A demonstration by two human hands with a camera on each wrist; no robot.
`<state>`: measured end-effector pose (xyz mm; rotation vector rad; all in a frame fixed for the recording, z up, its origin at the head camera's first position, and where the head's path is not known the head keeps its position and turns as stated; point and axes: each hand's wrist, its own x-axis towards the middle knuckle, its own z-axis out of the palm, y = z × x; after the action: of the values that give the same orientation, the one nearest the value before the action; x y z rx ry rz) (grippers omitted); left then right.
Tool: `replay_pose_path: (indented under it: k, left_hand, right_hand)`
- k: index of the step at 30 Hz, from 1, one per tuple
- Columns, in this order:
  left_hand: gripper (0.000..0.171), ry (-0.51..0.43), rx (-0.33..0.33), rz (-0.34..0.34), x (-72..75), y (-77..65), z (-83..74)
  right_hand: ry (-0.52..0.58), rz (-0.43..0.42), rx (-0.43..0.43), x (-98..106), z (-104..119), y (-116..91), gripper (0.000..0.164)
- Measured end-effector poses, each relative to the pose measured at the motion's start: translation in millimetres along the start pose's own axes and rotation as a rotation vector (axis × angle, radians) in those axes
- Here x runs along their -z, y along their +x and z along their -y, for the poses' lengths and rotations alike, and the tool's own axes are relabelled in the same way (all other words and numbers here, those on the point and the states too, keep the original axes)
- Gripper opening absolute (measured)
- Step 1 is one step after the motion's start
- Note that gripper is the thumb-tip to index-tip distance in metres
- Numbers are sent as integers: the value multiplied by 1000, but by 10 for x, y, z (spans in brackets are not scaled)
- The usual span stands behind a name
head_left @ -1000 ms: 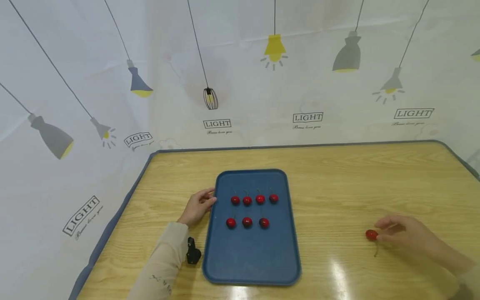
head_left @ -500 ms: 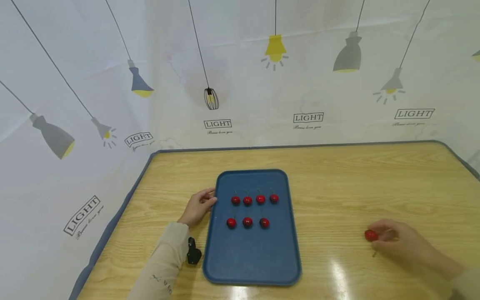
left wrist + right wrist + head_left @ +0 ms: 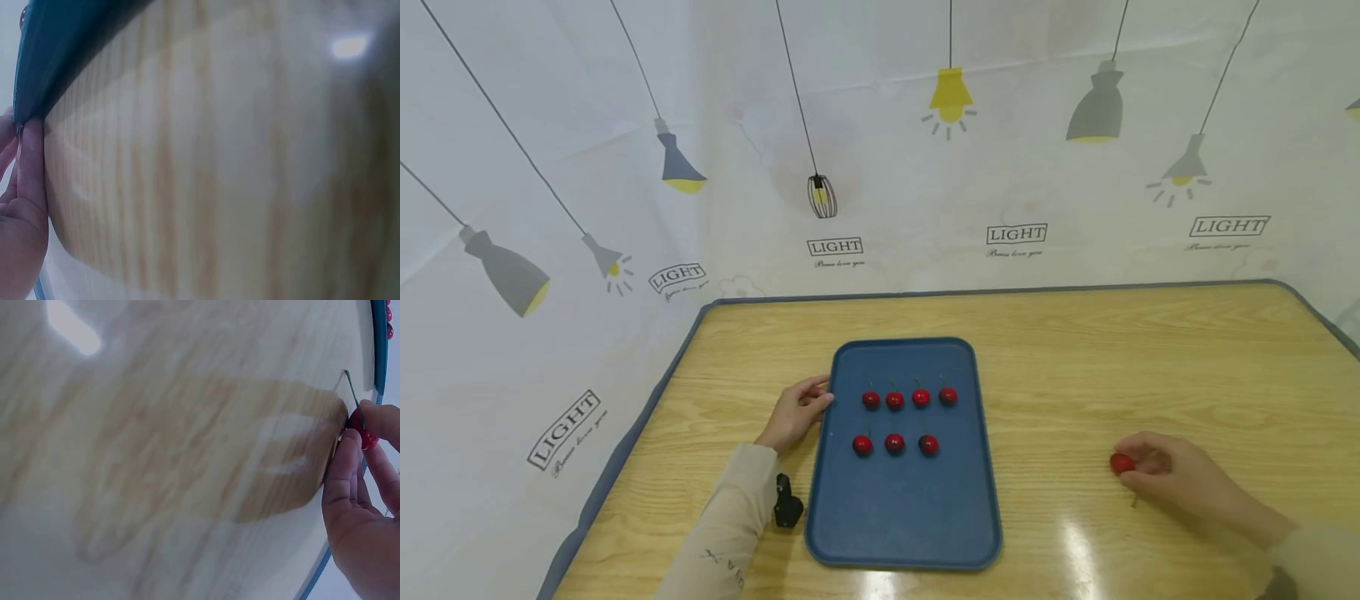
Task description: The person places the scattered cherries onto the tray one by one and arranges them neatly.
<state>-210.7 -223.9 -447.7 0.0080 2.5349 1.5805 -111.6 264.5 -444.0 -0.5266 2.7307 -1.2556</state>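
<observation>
Seven-odd aside, several red cherries (image 3: 894,444) with thin stems lie in two rows on a blue tray (image 3: 902,525). At the tray's left edge, my left hand (image 3: 795,414) holds the rim between thumb and fingers; the left wrist view shows the tray edge (image 3: 47,59) meeting the fingertips. Right of the tray, my right hand (image 3: 1180,475) pinches one cherry (image 3: 1122,464) between thumb and fingers. In the right wrist view, this cherry (image 3: 370,439) shows its green stem, close to the tabletop; whether it touches the wood I cannot tell.
A small black object (image 3: 787,502) lies on the wooden table (image 3: 1075,358) beside the left sleeve. Behind the table hangs a white backdrop (image 3: 910,183) printed with lamps. A dark blue edging (image 3: 1000,291) runs along the table's far side.
My right hand has closed its fingers on the cherry and shifted it a little left, toward the tray. The left hand, the tray and its cherries stay in place.
</observation>
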Motion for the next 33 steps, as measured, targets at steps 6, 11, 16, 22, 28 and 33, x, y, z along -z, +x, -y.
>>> replay_pose_path:
  k: [6, 11, 16, 22, 28, 33]
  left_hand:
    - [39, -2, -9, 7, 0, 7, -10]
    - [40, -18, -9, 15, 22, -35, -85]
    - [40, -27, -17, 18, 33, -64, -134]
    - [40, -13, -1, 3, 16, -3, -19]
    - [40, -4, 2, 0, 1, 18, 17]
    - [40, -5, 6, 5, 5, 21, 20]
  right_hand:
    - [-3, 6, -59, 1, 34, 20, 34]
    - [-23, -19, -41, 0, 37, -26, 34]
    - [-44, -67, -3, -27, 36, -53, 34]
    - [-38, -57, 19, -58, 26, -36, 32]
    - [-36, -13, 14, -55, 24, -23, 29]
    - [-34, -10, 43, -51, 35, -4, 26]
